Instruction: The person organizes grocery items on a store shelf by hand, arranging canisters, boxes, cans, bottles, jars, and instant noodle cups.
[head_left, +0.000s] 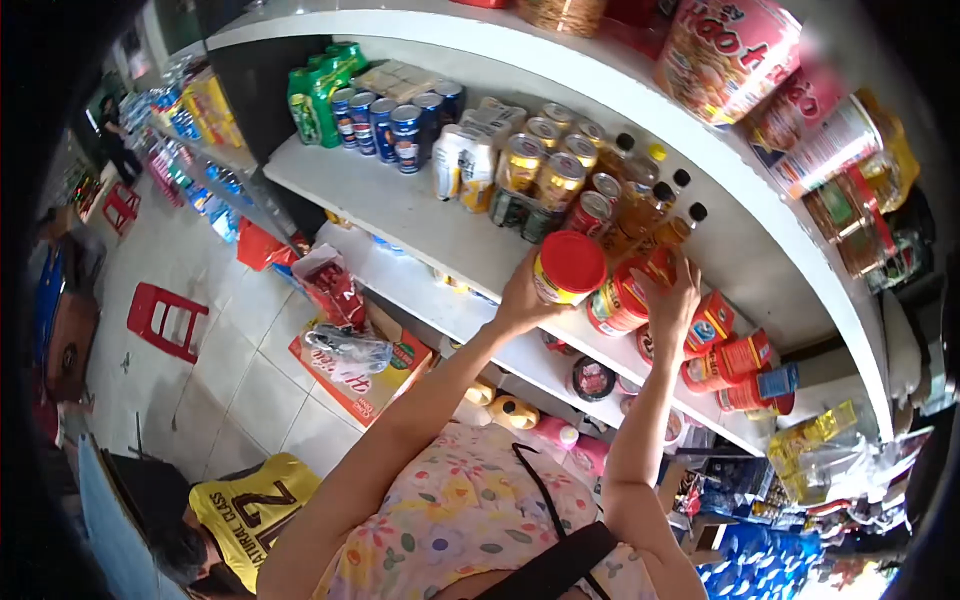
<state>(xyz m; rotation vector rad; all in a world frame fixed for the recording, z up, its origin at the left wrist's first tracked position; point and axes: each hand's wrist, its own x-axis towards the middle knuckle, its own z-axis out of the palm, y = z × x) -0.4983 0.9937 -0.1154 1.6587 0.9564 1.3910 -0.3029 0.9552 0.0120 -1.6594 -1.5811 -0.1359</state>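
My left hand (523, 302) is wrapped around a jar with a red lid (572, 262) and a yellow-and-red label, lifted just over the shelf's front edge. Further right, my right hand (672, 305) reaches onto the shelf with thumb and fingers curled at a red package (652, 266). Just left of those fingers is a red jar (614, 303) with a pale base. More red containers (722, 362) stand close by on the right, some with orange-and-yellow printing.
Drink cans (556, 178) and amber bottles (640, 215) stand behind on the same shelf (375, 190). An upper shelf (600, 45) holds noodle cups (722, 60). On the floor are a carton (372, 375) and a red stool (168, 318). A person in a yellow shirt (250, 512) is at lower left.
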